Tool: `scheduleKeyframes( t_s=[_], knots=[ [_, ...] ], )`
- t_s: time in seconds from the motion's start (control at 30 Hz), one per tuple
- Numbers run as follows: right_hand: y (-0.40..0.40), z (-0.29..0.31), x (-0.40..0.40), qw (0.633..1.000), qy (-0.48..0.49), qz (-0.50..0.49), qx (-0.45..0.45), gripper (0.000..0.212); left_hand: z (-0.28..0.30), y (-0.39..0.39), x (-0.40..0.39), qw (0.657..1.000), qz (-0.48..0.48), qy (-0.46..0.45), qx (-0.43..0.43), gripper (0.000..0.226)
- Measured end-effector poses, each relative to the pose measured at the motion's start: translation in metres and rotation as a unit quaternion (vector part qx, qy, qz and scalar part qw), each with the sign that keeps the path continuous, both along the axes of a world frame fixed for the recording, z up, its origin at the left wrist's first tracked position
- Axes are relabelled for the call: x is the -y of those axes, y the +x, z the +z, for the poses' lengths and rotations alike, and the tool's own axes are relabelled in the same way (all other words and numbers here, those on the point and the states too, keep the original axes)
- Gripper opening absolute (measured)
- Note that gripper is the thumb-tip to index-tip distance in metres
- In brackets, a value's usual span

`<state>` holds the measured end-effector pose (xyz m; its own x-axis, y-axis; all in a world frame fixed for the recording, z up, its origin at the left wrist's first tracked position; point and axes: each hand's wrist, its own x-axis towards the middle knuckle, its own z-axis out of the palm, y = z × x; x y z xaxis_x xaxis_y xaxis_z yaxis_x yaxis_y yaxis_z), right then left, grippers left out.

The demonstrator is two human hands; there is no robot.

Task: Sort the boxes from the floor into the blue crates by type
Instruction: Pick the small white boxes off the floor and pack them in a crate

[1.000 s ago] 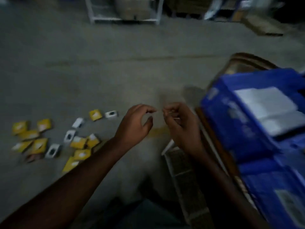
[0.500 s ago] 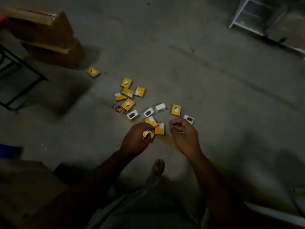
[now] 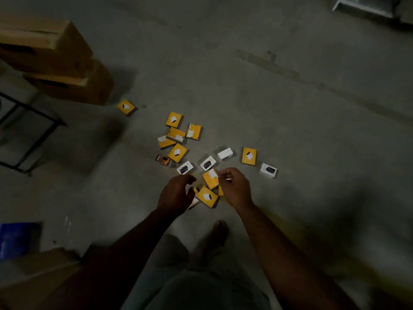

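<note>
Several small yellow boxes (image 3: 177, 152) and several white boxes (image 3: 225, 154) lie scattered on the grey concrete floor. One yellow box (image 3: 126, 106) lies apart at the upper left, and a small dark orange box (image 3: 163, 160) sits at the left of the pile. My left hand (image 3: 176, 194) hovers over the near edge of the pile, fingers loosely curled, thumb apart, holding nothing. My right hand (image 3: 234, 186) hangs just right of a yellow box (image 3: 210, 178), fingers loosely curled inward, with nothing visible in it. A blue crate corner (image 3: 17, 240) shows at the lower left.
Two stacked cardboard cartons (image 3: 55, 54) stand at the upper left beside a black metal frame (image 3: 29, 130). A white rack (image 3: 362, 5) is at the top right. More cardboard (image 3: 33, 276) lies at the lower left. My foot (image 3: 220, 231) stands just below the pile.
The view has swung from the blue crates on the right to the pile on the floor. Both hands have come down over the pile's near edge.
</note>
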<state>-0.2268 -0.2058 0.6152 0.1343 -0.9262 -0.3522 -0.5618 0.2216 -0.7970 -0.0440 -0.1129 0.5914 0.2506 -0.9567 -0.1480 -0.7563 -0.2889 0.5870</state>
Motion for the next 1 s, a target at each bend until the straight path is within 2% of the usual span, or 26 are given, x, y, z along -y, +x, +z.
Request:
scheduleKeyframes(
  t_s=[0.23, 0.4, 0.57, 0.67, 0.83, 0.9, 0.93, 1.0],
  knots=[
    [0.056, -0.065, 0.064, 0.996, 0.066, -0.044, -0.039, 0.011, -0.073, 0.062, 0.067, 0.996, -0.014, 0.084, -0.01, 0.036],
    [0.116, -0.145, 0.102, 0.983, 0.139, -0.112, -0.037, 0.013, -0.154, 0.112, 0.117, 0.993, -0.001, 0.114, -0.015, 0.035],
    [0.139, -0.314, 0.141, 0.965, 0.186, -0.177, -0.055, 0.009, -0.283, 0.15, 0.161, 0.984, 0.066, 0.168, -0.008, 0.029],
    [0.153, -0.405, 0.164, 0.96, 0.204, -0.17, -0.085, 0.014, -0.38, 0.154, 0.174, 0.976, 0.06, 0.21, -0.017, 0.032],
    [0.173, -0.575, 0.189, 0.971, 0.181, -0.124, -0.092, 0.027, -0.547, 0.149, 0.206, 0.981, 0.008, 0.195, -0.015, 0.054],
    [0.18, -0.612, 0.205, 0.976, 0.143, -0.131, -0.098, 0.029, -0.589, 0.148, 0.224, 0.982, -0.003, 0.19, 0.003, 0.062],
    [0.185, -0.638, 0.21, 0.975, 0.134, -0.139, -0.106, 0.034, -0.616, 0.148, 0.23, 0.981, -0.006, 0.193, 0.017, 0.07],
    [0.195, -0.678, 0.222, 0.966, 0.141, -0.172, -0.13, 0.064, -0.658, 0.151, 0.239, 0.978, -0.013, 0.199, 0.052, 0.085]
  ],
)
